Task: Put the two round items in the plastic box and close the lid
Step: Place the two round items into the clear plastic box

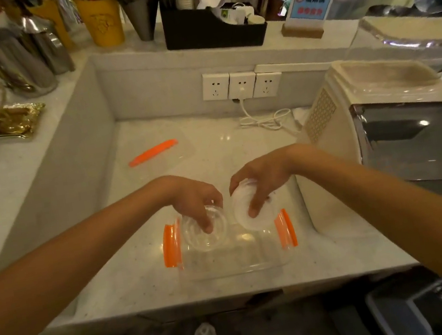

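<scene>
Head view, all placed against the plastic box [233, 255] sitting on the counter [210, 145]. Hovering over its left end: left hand [194, 200], fingers curled down around the rim of a clear round item [205, 229], pinching it from above, probably so it drops straight in. Hovering over its right end: right hand [262, 181], fingers closed on a cloudy white round item [251, 209], tilting it toward the opening. Showing 2 orange latches [171, 244] swung outward at either end of the box, leaving the top open. Lying well beyond the box, toward the back wall: the clear lid with its orange strip [153, 152], set aside. Neither item resting inside yet; closing still waiting.
</scene>
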